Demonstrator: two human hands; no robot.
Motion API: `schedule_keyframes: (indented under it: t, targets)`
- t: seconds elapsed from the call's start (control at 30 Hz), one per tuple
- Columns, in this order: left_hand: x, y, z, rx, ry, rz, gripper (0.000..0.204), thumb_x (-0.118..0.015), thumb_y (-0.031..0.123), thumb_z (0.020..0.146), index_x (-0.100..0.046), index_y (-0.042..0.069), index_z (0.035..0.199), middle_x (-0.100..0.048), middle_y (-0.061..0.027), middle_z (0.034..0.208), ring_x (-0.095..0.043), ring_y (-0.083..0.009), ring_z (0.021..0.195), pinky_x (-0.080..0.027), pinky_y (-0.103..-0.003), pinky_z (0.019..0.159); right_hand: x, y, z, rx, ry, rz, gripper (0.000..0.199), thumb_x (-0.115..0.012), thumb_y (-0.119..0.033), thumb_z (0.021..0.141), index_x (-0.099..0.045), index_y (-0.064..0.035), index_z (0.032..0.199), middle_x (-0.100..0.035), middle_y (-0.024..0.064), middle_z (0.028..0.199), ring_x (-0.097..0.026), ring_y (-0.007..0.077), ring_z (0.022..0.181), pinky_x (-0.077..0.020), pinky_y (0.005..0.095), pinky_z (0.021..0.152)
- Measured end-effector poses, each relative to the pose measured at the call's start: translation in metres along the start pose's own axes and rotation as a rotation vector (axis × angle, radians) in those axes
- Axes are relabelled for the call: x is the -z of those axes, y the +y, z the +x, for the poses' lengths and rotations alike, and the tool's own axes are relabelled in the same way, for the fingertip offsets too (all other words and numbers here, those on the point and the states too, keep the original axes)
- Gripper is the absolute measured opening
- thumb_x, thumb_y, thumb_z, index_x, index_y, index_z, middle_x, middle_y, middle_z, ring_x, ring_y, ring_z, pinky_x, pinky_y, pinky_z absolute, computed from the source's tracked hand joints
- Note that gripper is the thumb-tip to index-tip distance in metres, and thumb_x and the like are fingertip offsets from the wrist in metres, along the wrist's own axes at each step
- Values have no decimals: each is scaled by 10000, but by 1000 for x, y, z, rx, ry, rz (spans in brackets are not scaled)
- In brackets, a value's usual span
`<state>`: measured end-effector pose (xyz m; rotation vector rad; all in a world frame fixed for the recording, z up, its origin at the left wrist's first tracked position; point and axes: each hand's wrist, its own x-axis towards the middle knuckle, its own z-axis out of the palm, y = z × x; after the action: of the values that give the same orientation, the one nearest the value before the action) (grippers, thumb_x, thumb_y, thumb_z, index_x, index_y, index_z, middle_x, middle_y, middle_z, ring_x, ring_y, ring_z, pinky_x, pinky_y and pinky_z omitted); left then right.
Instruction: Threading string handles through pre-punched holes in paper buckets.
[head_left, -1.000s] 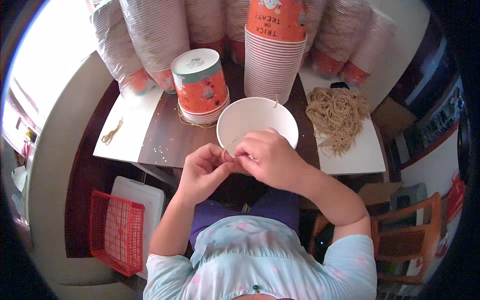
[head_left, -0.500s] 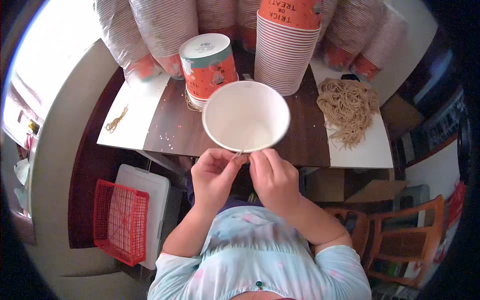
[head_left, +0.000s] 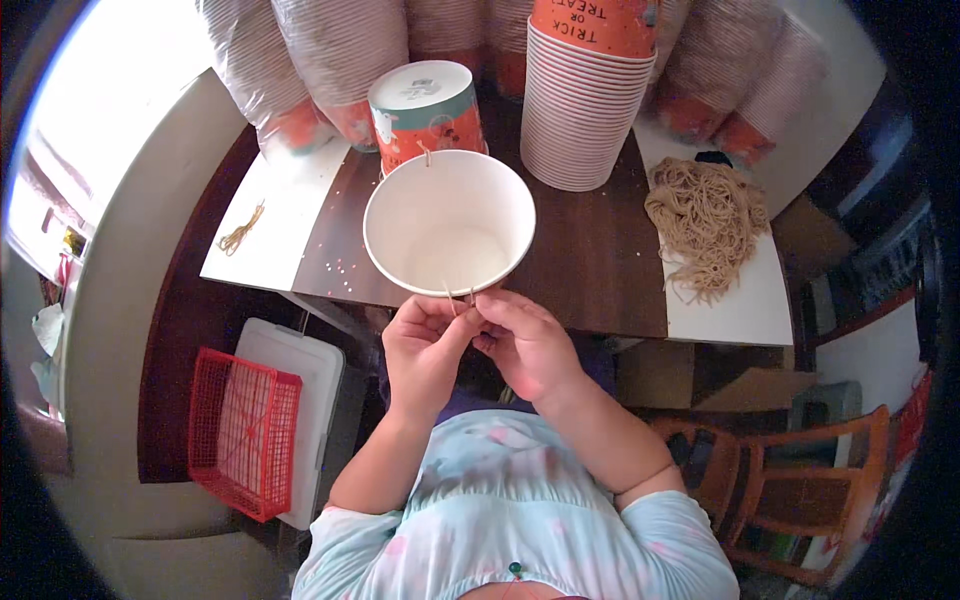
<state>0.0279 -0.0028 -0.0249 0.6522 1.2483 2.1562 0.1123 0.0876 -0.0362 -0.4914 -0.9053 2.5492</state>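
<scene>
The paper bucket (head_left: pixel 450 222) is held open-mouthed at the tabletop's (head_left: pixel 595 265) near edge, apparently so its rim can be seen. There, 2 twine strands (head_left: pixel 450 297) are pinched, 1 by the left hand (head_left: pixel 425 338), 1 by the right hand (head_left: pixel 530 340). A twine heap (head_left: pixel 712 222) is placed rightward, presumably for reach.

Probably a home workroom: bagged bucket stacks (head_left: pixel 345 50) along the counter's (head_left: pixel 590 260) far edge, cord heap (head_left: pixel 708 222) by its right edge, wooden chair (head_left: pixel 815 474) nearby.
</scene>
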Motion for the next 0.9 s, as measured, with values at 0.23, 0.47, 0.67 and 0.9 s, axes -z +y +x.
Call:
schedule_keyframes:
  t: [0.23, 0.47, 0.67, 0.9]
  targets:
    - [-5, 3, -1, -145, 46, 214, 79, -636, -33, 829, -583, -28, 887, -654, -71, 844, -620, -92, 756, -510, -221, 690, 0, -5, 5, 44, 38, 14, 164, -536, -191, 886, -637, -82, 955, -648, 17, 874, -586, 112, 770, -458, 277, 726]
    - [-2, -1, 2, -421, 7, 633, 115, -633, -63, 794, -607, -33, 902, -654, -98, 831, -634, -149, 748, -503, -242, 704, -2, -4, 3, 71, 84, -8, 118, -611, -200, 856, -662, -100, 893, -647, -14, 820, -552, 68, 698, -444, 224, 686]
    - [-5, 0, 4, -646, -31, 796, 184, -666, -71, 739, -625, -14, 909, -654, -135, 829, -655, -222, 750, -514, -273, 685, -3, 0, 2, 209, 79, -88, 131, -604, -214, 869, -659, -98, 891, -640, -20, 821, -538, 50, 702, -429, 207, 661]
    - [-1, 4, 2, -547, -76, 855, 98, -654, -44, 779, -625, -12, 867, -658, -118, 824, -654, -201, 743, -514, -278, 666, 4, -7, 5, 119, 54, -183, 167, -613, -272, 871, -656, -116, 914, -636, -41, 841, -511, 36, 685, -393, 203, 619]
